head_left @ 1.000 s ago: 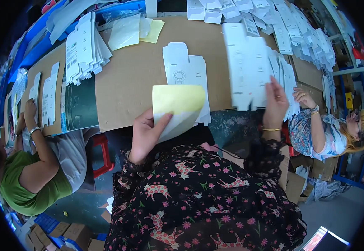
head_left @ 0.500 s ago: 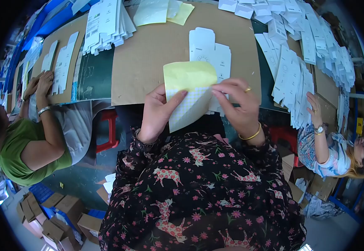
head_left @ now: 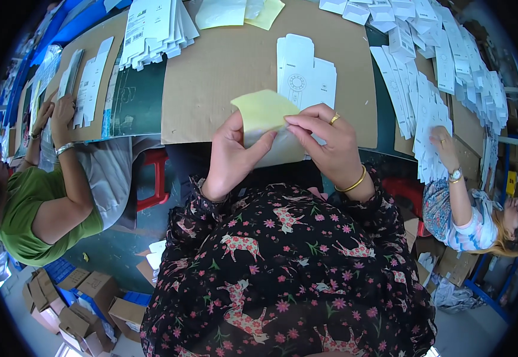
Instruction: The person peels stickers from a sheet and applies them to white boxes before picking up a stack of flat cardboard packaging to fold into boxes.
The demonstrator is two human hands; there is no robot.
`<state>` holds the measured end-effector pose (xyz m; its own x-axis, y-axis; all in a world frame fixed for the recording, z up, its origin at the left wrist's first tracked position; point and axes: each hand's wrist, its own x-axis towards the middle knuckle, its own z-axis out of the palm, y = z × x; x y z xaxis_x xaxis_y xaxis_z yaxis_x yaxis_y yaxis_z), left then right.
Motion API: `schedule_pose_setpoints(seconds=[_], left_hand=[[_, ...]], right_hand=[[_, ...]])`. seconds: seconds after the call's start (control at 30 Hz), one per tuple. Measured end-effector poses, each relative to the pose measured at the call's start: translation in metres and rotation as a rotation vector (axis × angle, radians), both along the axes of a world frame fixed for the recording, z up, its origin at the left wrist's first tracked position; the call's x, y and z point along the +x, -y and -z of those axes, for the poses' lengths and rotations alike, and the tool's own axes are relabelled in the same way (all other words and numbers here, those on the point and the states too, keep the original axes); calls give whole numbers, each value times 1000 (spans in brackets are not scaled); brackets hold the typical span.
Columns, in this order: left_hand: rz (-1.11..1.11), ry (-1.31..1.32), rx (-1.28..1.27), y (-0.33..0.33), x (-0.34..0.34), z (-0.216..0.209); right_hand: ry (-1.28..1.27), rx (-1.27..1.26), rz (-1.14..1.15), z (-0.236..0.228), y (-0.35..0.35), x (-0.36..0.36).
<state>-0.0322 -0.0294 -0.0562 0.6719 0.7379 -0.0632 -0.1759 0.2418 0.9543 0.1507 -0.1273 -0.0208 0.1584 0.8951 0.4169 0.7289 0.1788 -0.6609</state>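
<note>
My left hand [head_left: 230, 156] and my right hand [head_left: 324, 138] both grip a pale yellow sheet [head_left: 262, 110] over a clear backing film [head_left: 283, 152], just in front of the table edge. The right thumb and forefinger pinch the sheet's right edge where it parts from the film. A flat white die-cut carton blank [head_left: 304, 76] lies on the brown cardboard table top [head_left: 223, 71] right behind the hands.
Stacks of white carton blanks [head_left: 152, 27] sit back left and fan out at the right [head_left: 431, 77]. More yellow sheets [head_left: 235, 11] lie at the far edge. A person in green [head_left: 39, 202] works at the left, another person [head_left: 461, 196] at the right. Cardboard boxes [head_left: 74, 297] stand on the floor.
My right hand came back from the blanks at the right and joined the left on the yellow sheet. The sheet now sits lower and closer to me, pinched between both hands.
</note>
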Motion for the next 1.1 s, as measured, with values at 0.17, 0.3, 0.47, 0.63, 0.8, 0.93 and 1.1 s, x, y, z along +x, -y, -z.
schedule_pose_setpoints(seconds=[0.17,0.3,0.47,0.63,0.8,0.93,1.1], left_hand=[[-11,4,91,-1,3,-1],[-21,6,52,-3,5,-2],[-11,23,32,-6,6,0],[21,-9,-50,-9,6,1],[139,-189,25,-11,6,2],[230,-115,811,-7,18,-4],[285,-311,911,-3,23,4]], right_hand=[[-6,-4,-5,0,-3,3],[-8,-13,-20,-3,-4,2],[-73,-13,-6,-1,-8,0],[-197,-71,-30,-5,-8,4],[-522,-68,118,-6,-23,39],[-289,-66,131,16,-71,89],[-209,-170,77,63,-114,112]])
